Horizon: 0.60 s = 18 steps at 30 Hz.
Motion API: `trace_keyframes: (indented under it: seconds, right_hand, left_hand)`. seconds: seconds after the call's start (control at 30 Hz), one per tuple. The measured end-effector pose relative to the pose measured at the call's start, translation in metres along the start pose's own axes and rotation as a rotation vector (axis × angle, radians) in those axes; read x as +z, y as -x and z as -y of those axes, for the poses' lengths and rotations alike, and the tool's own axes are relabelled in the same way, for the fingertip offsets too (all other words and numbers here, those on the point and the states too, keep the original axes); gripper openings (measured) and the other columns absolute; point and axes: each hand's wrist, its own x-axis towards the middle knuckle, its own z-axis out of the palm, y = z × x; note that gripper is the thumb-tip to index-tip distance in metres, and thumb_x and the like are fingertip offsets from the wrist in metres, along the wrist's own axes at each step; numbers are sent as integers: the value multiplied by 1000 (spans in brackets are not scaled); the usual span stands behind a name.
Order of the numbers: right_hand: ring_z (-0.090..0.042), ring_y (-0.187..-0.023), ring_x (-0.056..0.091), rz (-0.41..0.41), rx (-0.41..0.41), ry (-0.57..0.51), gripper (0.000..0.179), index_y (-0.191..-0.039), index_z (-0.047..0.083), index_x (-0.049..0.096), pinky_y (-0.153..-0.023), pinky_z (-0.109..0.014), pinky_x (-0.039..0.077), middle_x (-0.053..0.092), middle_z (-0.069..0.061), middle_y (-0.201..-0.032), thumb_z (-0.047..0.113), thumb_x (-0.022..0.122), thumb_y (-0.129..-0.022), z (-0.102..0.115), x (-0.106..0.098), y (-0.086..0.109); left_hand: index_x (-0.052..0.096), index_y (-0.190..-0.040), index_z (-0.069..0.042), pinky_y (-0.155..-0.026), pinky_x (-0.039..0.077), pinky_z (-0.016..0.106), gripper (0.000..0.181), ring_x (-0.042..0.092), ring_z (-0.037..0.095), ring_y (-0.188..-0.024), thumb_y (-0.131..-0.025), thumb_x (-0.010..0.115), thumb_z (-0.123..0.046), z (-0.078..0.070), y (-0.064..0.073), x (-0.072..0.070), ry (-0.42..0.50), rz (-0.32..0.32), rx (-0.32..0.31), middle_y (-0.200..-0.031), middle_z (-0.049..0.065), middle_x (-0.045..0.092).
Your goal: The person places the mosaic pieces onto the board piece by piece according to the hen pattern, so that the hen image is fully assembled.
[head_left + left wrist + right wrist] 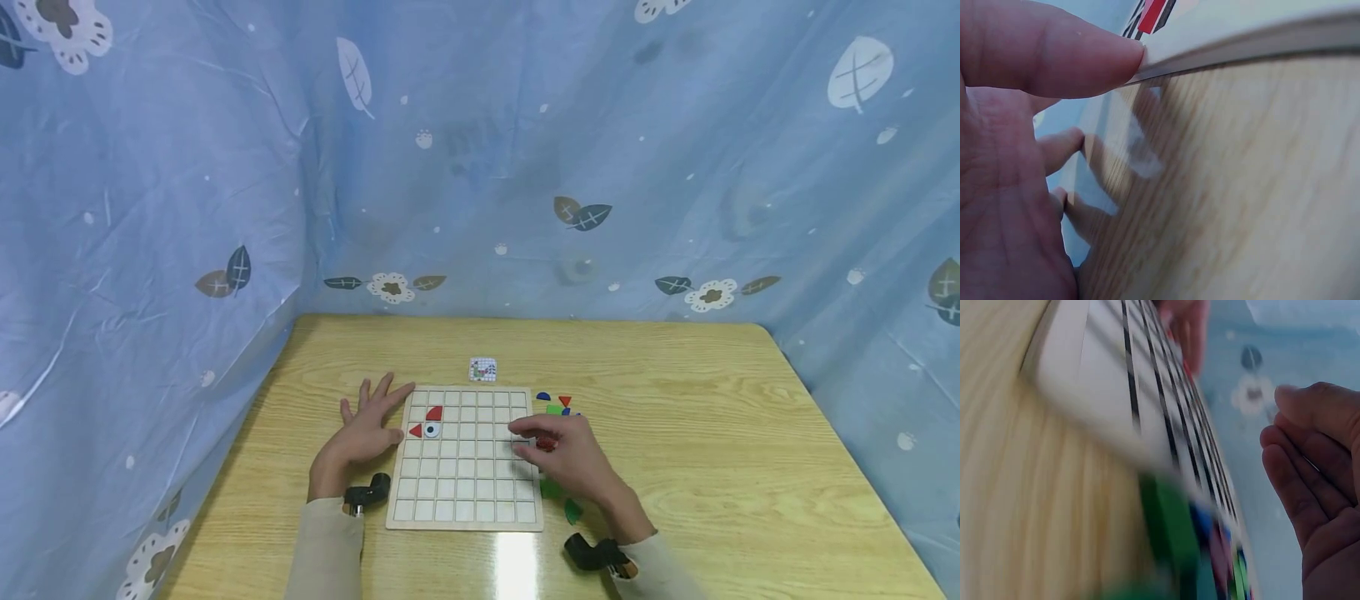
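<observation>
Left fingers against a thin, square-gridded board on wood-grained tabletop

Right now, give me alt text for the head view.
A person's left hand touches the left edge of a gridded board; the right hand is over its right edge. Its upper left holds a red triangle, red quarter-circle and eye piece; loose pieces lie right, a card beyond.

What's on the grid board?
A red triangle, a red curved piece and a white eye piece. The right hand covers part of the grid board, so I can't see there.
</observation>
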Motion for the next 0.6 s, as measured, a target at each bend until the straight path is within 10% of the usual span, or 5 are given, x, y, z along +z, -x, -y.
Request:
trace_keyframes:
  seconds: [0.6]
  right_hand:
    - [-23,-109,82,-106,247,147,33,-125,14,83,-94,-39,66,84,-3,-119,12,89,-92,-37,-55,35]
  left_hand:
    - [38,-172,-17,-116,-28,82,86,-23,54,-165,-91,66,-5,-2,1,-1,14,-2,-3,-184,24,1]
